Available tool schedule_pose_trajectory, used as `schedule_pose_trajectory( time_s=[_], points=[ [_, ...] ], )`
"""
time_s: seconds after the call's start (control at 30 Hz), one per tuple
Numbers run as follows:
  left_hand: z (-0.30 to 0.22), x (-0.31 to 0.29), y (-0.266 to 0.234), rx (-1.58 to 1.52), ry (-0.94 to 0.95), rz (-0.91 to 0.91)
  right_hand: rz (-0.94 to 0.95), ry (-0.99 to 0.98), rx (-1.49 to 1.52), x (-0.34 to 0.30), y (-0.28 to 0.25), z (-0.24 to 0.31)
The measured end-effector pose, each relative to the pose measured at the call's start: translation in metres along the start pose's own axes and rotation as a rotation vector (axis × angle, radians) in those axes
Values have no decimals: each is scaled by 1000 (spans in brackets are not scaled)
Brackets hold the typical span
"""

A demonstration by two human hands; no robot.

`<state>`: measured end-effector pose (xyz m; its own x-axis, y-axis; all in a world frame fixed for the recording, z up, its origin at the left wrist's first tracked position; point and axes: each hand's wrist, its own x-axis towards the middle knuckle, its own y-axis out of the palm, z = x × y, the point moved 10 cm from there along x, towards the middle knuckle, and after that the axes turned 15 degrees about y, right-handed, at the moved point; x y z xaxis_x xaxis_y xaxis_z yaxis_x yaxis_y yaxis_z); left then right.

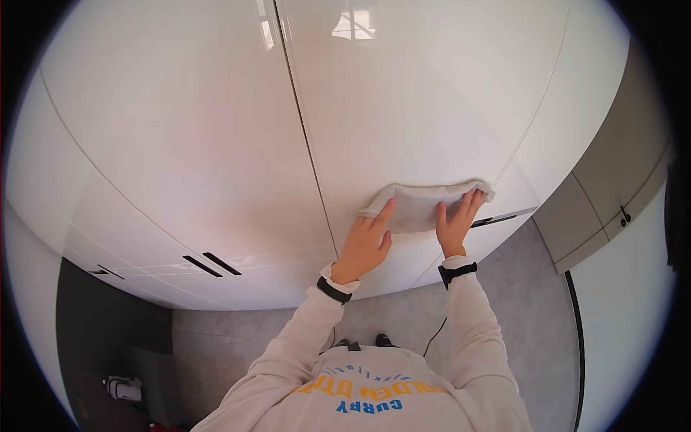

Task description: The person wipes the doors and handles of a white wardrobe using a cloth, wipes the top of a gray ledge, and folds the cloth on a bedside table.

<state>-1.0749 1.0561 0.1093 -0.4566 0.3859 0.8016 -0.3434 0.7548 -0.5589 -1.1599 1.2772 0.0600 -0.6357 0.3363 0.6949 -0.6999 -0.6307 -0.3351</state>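
Note:
A pale grey-white cloth (417,205) lies spread flat against a glossy white cabinet door (417,115). On its left end rests my left hand (363,245), index finger stretched up onto the fabric and thumb apart; some of its other fingers are hard to make out. My right hand (455,227) presses the cloth's right part with fingers extended toward the upper right corner and thumb spread away. Both hands are open, pushing the cloth to the door rather than gripping it. Just right of my right hand is a dark handle slot (493,220).
A second white door (194,144) adjoins on the left, with two black handle slots (212,264) low down. Grey floor (237,338) lies below. A beige cabinet (604,194) with a dark handle stands at right. Lower left are dark furniture (155,374) and a grey-white object (124,389).

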Motion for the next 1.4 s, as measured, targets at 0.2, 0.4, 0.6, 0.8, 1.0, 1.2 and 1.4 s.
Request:
schedule_pose_trajectory(
  time_s=[0.2,0.4,0.6,0.8,1.0,1.2,1.4],
  points=[
    [16,-7,-50,94,-201,-142,-84,-120,123,20,7,82],
    [32,-39,-140,188,-289,-665,60,-324,96,10,31,203],
    [32,-23,-96,189,-221,-541,47,-391,40,14,15,185],
    [5,25,-18,153,-108,-282,-67,-144,31,46,-19,75],
    [-14,57,71,56,32,-85,-33,50,109,69,-47,-13],
    [-27,80,159,-124,25,174,-57,392,7,63,-40,-130],
    [-29,70,211,-115,58,300,-108,534,-135,36,-30,-208]
  ],
)
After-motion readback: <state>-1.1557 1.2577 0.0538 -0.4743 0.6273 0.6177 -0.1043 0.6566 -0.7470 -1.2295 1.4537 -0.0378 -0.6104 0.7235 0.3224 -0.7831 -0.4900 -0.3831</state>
